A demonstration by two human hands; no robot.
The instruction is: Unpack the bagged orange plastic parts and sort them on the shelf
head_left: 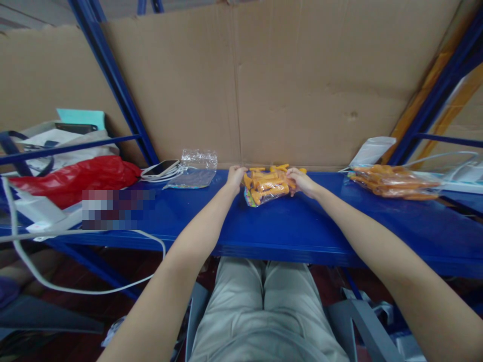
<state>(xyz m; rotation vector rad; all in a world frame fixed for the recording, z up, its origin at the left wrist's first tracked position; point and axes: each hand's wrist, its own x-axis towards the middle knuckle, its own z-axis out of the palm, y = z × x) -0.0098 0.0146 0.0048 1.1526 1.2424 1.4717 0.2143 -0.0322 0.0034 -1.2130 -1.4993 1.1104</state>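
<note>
A clear plastic bag of orange plastic pieces (269, 188) rests on the blue shelf, between my two hands. My left hand (236, 178) is closed on the bag's left end, with its fingers pinched together. At the right end, my right hand (302, 182) grips the bag, its thumb and fingers wrapped round the edge. Some orange pieces show at the back of the bag; whether they stick out of it I cannot tell. The exact kind of the pieces is too small to make out.
On the blue shelf (324, 231), a flat clear bag (192, 176) and a phone (161, 169) with a white cable lie left. Red plastic (90, 176) lies further left. Filled orange bags (392, 182) are stacked right. A cardboard wall (294, 90) stands behind.
</note>
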